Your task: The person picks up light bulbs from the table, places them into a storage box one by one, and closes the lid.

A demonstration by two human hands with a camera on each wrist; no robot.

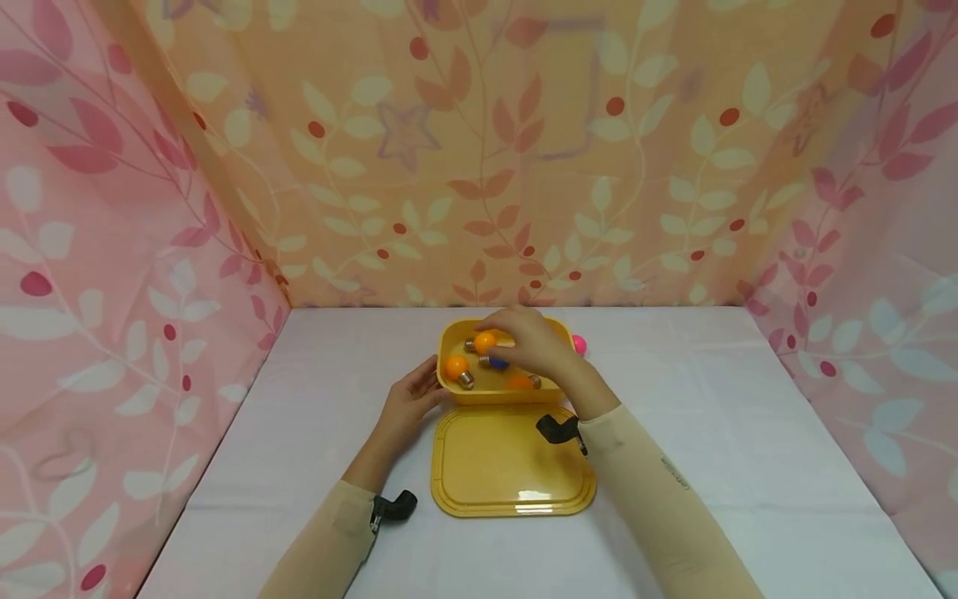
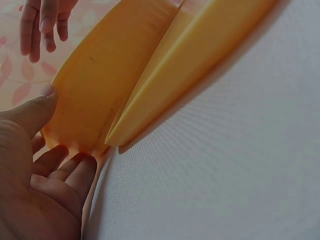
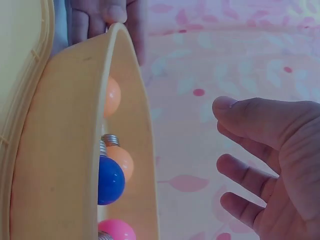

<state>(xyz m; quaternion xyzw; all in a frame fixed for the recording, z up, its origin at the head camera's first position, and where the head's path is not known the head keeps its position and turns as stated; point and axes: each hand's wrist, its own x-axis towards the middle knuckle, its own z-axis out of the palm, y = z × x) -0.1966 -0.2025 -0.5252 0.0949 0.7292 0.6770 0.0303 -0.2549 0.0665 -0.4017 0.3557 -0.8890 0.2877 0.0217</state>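
A yellow box (image 1: 490, 398) holds several light bulbs. Among them are an orange bulb (image 1: 456, 367) on the left, another orange bulb (image 1: 485, 342) farther back, a blue bulb (image 1: 498, 363) in the middle and a pink bulb (image 3: 118, 230) in the right wrist view. My left hand (image 1: 407, 405) holds the box's left end, thumb at the rim and bent fingers against the outer wall. Above the box hovers my right hand (image 1: 527, 339), its fingers apart with nothing between them, as the right wrist view (image 3: 280, 160) shows. It partly hides the box's interior.
A yellow lid (image 1: 512, 462) lies flat on the white table (image 1: 299, 449), in front of the box. Something round and pink (image 1: 580, 344) shows just beyond the box's right end. Patterned cloth (image 1: 479, 150) hangs behind and along both sides.
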